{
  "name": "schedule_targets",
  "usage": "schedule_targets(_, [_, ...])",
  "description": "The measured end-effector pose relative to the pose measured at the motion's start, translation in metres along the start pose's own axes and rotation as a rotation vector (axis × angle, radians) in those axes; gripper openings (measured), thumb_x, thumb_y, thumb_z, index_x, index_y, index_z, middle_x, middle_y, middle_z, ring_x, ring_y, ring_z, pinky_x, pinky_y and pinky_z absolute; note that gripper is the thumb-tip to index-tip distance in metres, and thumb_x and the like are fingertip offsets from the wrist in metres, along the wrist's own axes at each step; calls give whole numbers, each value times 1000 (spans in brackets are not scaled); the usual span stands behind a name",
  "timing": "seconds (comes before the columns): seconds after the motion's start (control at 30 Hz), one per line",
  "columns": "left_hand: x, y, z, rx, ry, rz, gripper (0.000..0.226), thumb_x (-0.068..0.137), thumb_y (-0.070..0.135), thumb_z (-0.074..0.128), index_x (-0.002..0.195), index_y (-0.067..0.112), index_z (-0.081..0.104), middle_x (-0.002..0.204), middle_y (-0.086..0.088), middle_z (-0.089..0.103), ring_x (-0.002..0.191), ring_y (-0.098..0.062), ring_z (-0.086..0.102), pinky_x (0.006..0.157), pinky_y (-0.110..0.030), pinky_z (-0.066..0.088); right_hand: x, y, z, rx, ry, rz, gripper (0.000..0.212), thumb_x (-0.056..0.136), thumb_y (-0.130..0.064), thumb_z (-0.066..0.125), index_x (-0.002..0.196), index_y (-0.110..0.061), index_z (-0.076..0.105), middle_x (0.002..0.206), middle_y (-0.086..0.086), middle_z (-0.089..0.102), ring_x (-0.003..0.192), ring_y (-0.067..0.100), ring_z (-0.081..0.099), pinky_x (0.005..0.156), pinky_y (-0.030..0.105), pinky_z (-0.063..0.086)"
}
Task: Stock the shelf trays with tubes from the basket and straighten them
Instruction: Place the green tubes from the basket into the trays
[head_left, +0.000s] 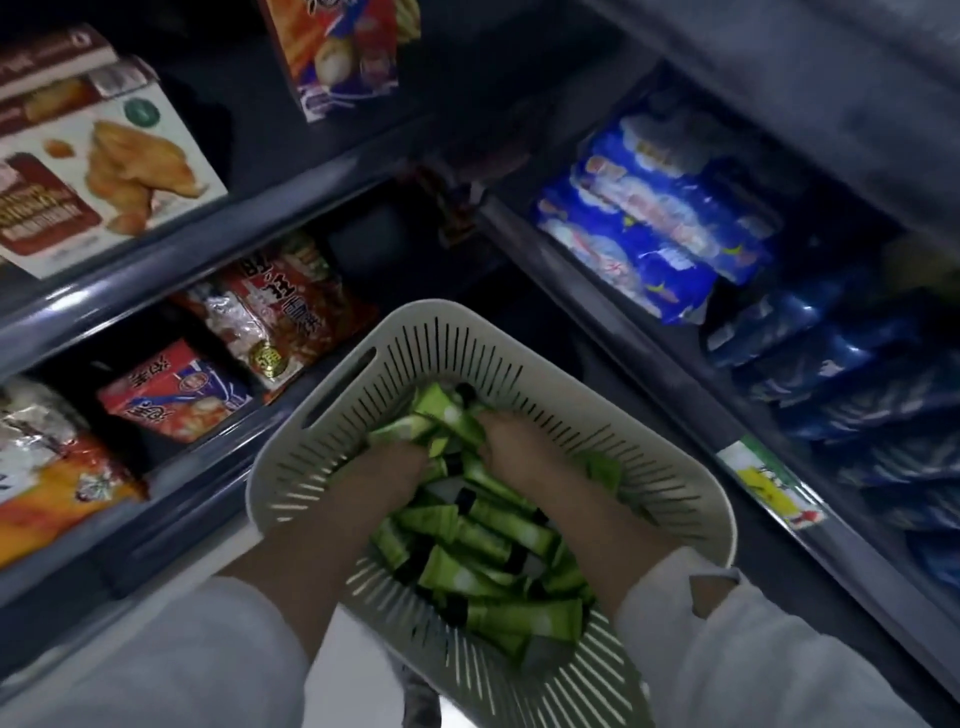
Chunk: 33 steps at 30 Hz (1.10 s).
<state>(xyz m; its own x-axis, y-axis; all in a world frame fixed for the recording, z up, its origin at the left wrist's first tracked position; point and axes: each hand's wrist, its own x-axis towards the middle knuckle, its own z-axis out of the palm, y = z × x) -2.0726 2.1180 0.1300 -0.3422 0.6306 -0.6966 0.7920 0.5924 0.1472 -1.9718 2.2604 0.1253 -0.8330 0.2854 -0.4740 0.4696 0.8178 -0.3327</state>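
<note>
Shelving (332, 171) fills the upper half of the view: dark trays stacked in tiers, already holding goods. Beyond and left of both hands sit red snack bags (283, 306); beyond and right, blue packets (660, 228). No tray with green stock is visible, so the destination cannot be told.

Basket (670, 457), pale slotted plastic, sits directly under the hands, tilted toward the viewer. Inside lies a loose heap of green tubes (498, 525) with black caps, crossing at all angles, none aligned.

Left hand (384, 483) is plunged into the heap on its own side, fingers buried among the tubes. Right hand (524, 441) is in slightly further from the body, fingers curled over a cluster at the far end of the heap. Both appear to be gathering a bundle between them. Motion blur and the overlapping tubes hide the fingertips, so I cannot tell whether either hand has actually clamped down.

Handling judgement: tubes look light, soft-walled and glossy, likely to slide against one another and to dent if squeezed hard. Crimped tails are flat and thin; capped ends are the stiffest part. Best hold is probably around the mid-body of several tubes at once, caps pointing one way, palms pressing inward. A loose bundle may shed tubes from the underside of the grip on lifting.
</note>
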Motion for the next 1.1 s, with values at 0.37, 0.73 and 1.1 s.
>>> schedule_targets(0.37, [1, -1, -2, 257, -87, 31, 33, 97, 26, 43, 126, 11, 42, 118, -9, 59, 111, -28, 54, 94, -36, 42, 25, -17, 23, 28, -91, 102, 14, 99, -16, 33, 98, -14, 47, 96, 7, 52, 85, 19, 51, 66, 25, 38])
schedule_targets(0.73, [-61, -3, -100, -83, 23, 174, 53, 93, 20, 49, 143, 30, 33, 132, 5, 46, 117, -24, 51, 82, -32, 47, -42, -29, -86, 431, 119, 120, 43, 91, -20, 55, 132, -9, 47, 123, 14, 60, 112, 28, 57, 88, 30, 46])
schedule_targets(1.1, [-149, 43, -228, -324, 435, 290, 21, 79, 29, 70, 97, 20, 66, 101, 0, 66, 89, -15, 61, 73, -25, 47, -135, -43, -209, 532, 502, 109, 33, 90, -15, 59, 122, -9, 53, 104, 8, 61, 100, 24, 55, 87, 33, 42])
